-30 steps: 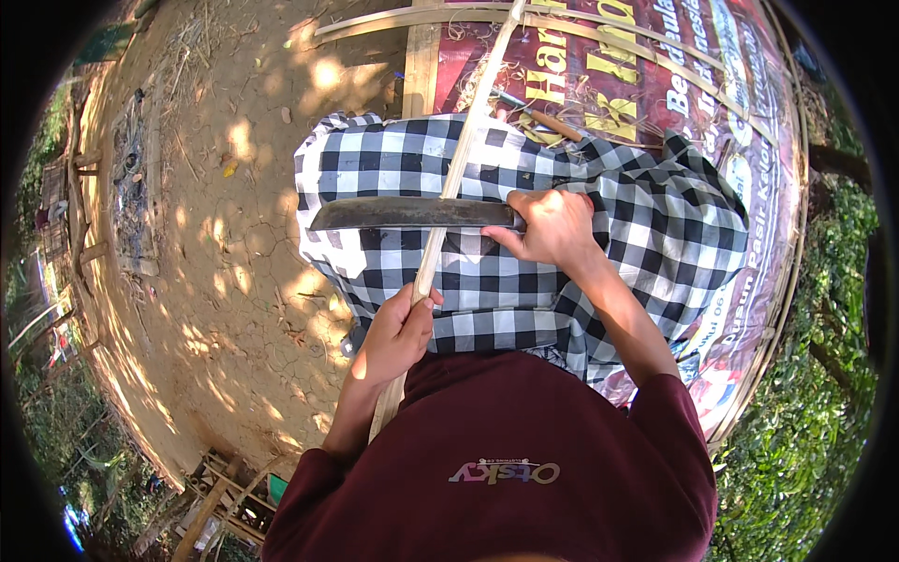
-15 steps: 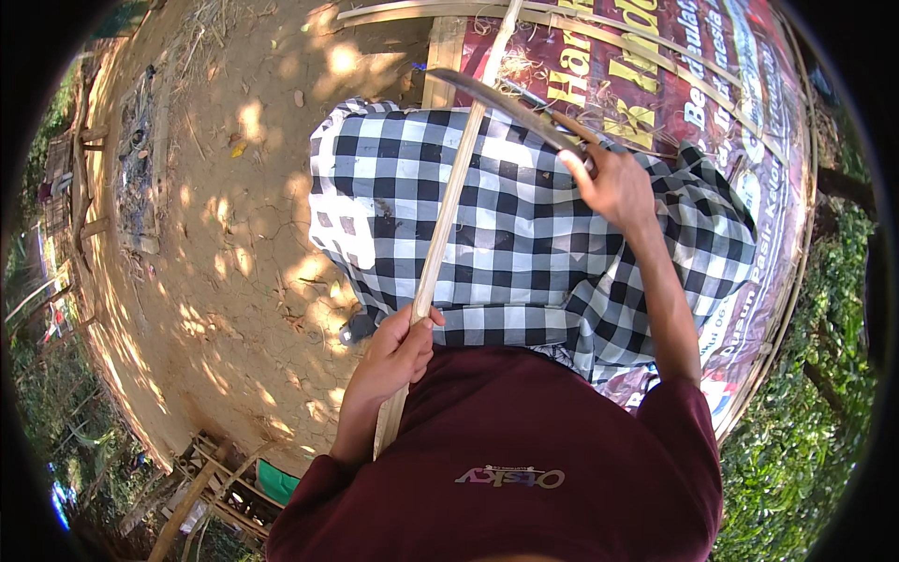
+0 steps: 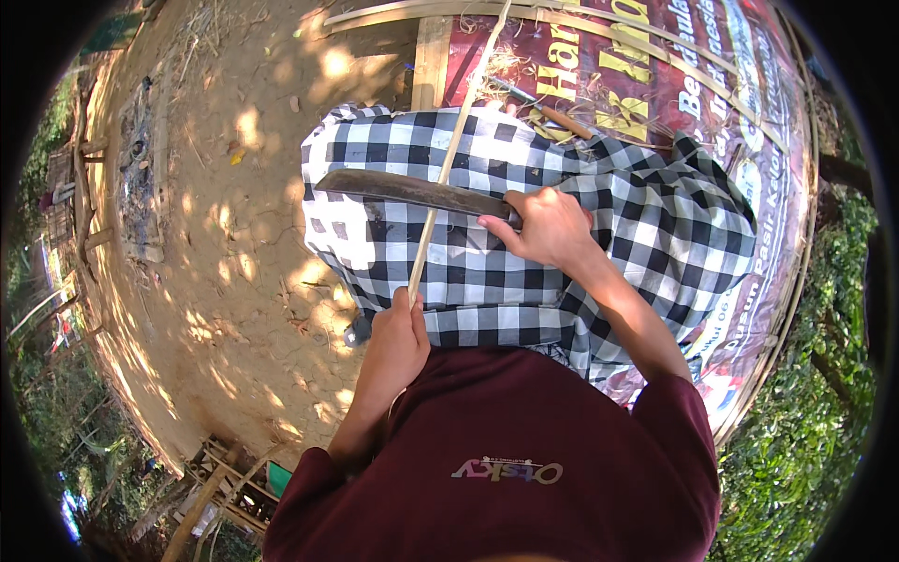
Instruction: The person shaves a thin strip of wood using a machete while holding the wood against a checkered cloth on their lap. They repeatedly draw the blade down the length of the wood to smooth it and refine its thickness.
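My left hand [image 3: 401, 332] is closed around a long pale bamboo strip [image 3: 463, 126], which runs up and slightly right across my lap, its narrow side toward me. My right hand [image 3: 551, 228] grips the handle of a machete [image 3: 398, 190], most of the handle hidden by the fingers. The dark blade points left and lies across the strip, above my left hand. Under both is the black-and-white checked cloth [image 3: 506, 248] over my legs.
Beyond my legs a knife with a wooden handle [image 3: 565, 122] lies on a printed banner [image 3: 749, 215], among shavings [image 3: 506, 70]. More bamboo strips [image 3: 655, 54] lie at the far side. Bare earth [image 3: 234, 281] spreads to the left; green plants [image 3: 796, 440] edge the right.
My right hand has drawn the machete along the strip toward me, and the blade has swung to point left. My left hand has rolled over, turning the strip so it looks narrower.
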{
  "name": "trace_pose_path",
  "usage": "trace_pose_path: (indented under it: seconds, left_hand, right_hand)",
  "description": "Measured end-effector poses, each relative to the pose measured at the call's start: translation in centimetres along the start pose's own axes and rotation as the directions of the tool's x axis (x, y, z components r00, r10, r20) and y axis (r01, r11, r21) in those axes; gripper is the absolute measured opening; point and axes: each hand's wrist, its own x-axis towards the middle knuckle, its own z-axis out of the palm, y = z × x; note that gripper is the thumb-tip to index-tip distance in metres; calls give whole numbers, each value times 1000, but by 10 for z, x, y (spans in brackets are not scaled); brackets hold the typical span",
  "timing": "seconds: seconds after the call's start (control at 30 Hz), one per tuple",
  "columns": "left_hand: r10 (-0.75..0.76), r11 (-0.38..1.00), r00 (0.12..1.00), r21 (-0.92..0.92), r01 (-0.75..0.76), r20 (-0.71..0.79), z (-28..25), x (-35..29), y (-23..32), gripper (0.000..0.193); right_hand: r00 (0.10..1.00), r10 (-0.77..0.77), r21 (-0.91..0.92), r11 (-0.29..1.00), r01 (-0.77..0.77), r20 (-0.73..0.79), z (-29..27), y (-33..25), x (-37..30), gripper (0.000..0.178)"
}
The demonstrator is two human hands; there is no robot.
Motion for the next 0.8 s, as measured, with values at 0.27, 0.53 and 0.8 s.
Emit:
trace_pose_path:
  seconds: [0.27, 0.53, 0.8]
  left_hand:
    - [38, 996, 999, 86, -39, 15, 8, -8, 4, 14]
    - [50, 992, 998, 113, -54, 44, 1, -3, 9, 15]
    - [12, 997, 999, 71, -14, 34, 4, -9, 14, 14]
  right_hand:
    - [981, -188, -90, 977, 193, 52, -2, -22, -15, 57]
    - [992, -125, -23, 992, 125, -33, -3, -20, -12, 54]
    - [995, -49, -200, 979, 30, -90, -14, 18, 12, 55]
